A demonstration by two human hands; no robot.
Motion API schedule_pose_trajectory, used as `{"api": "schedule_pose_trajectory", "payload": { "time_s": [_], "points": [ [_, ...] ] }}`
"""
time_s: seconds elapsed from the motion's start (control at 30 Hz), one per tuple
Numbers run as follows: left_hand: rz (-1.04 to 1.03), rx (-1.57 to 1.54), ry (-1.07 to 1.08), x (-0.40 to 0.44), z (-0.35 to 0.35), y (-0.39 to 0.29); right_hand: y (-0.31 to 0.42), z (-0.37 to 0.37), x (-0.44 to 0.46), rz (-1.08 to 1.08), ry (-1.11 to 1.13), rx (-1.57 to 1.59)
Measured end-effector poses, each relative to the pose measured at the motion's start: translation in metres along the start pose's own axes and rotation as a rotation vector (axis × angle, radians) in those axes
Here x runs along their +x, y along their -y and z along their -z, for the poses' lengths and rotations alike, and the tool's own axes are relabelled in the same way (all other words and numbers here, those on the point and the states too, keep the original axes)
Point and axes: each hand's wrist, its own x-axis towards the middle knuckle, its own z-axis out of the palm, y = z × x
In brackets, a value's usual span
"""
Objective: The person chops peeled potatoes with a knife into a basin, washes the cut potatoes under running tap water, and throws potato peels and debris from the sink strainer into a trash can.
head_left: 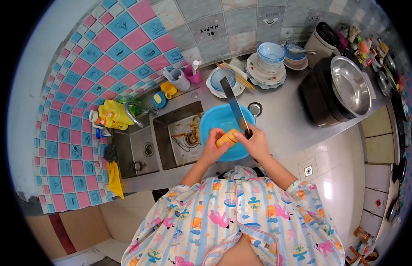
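My left hand (213, 145) is closed around a thick yellow-orange vegetable piece (227, 138), its kind unclear. In my right hand (256, 142) is a kitchen knife (235, 105), its dark handle in my fist and its long blade pointing up and away from me. My right thumb lies at the end of the vegetable piece. Both hands are above a light-blue basin (209, 119) on the steel counter, and they hide part of its inside.
Left of the basin is a double sink (167, 128) with peelings in the right bowl. Stacked bowls (271, 53) and plates stand behind. A dark cooker (323, 95) bearing a steel bowl (350, 84) is at right. Yellow bottles (116, 111) stand beside the faucet (132, 116).
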Motion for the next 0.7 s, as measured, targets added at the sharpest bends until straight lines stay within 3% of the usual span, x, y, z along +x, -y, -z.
{"api": "schedule_pose_trajectory", "payload": {
  "time_s": [0.1, 0.2, 0.3, 0.4, 0.57, 0.7],
  "points": [
    [-0.213, 0.132, 0.058, 0.006, -0.005, 0.007, -0.007, -0.009, 0.002, -0.001, 0.034, 0.131],
    [0.053, -0.054, 0.048, -0.003, -0.004, -0.012, -0.004, -0.009, -0.002, -0.090, 0.077, 0.251],
    [0.175, -0.095, 0.059, -0.005, 0.000, -0.023, 0.010, -0.003, -0.004, -0.188, 0.131, 0.364],
    [0.240, -0.370, 0.121, -0.004, 0.009, -0.023, 0.014, 0.000, -0.002, -0.262, 0.169, 0.463],
    [0.181, -0.531, 0.043, -0.006, -0.003, -0.030, 0.014, -0.006, 0.005, -0.355, 0.116, 0.665],
    [0.259, -0.592, -0.117, -0.005, -0.002, -0.017, 0.001, -0.007, 0.014, -0.238, -0.019, 0.271]
  ]
}}
